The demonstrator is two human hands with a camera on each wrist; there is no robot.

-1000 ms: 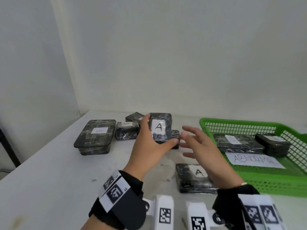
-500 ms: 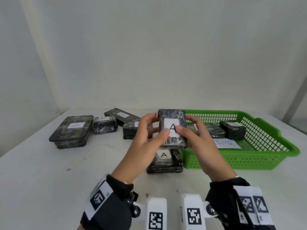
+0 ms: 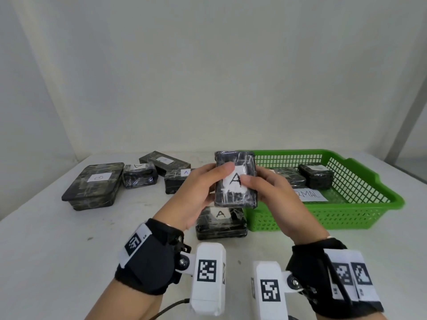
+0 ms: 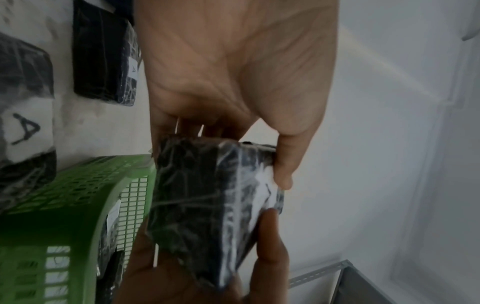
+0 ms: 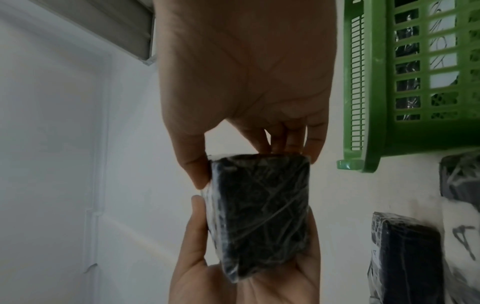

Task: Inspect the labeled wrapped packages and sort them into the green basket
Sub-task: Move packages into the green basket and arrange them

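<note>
White tabletop (image 3: 46,262) fills the lower frame. Green basket (image 3: 360,218) at centre right holds 2 wrapped packages and a paper sheet reading "RMAL", partly hidden. Large package marked B (image 3: 93,185) sits at centre left; 3 smaller wrapped packages lie just right of it. Another package marked A (image 3: 220,224) rests on the tabletop just beside the basket's left wall. Held package marked A (image 3: 235,181) is lifted at frame centre, label facing the camera. Left hand (image 3: 196,197) and right hand (image 3: 279,202) grip its opposite sides, fingers clamped on it, thumbs on the label face.
</note>
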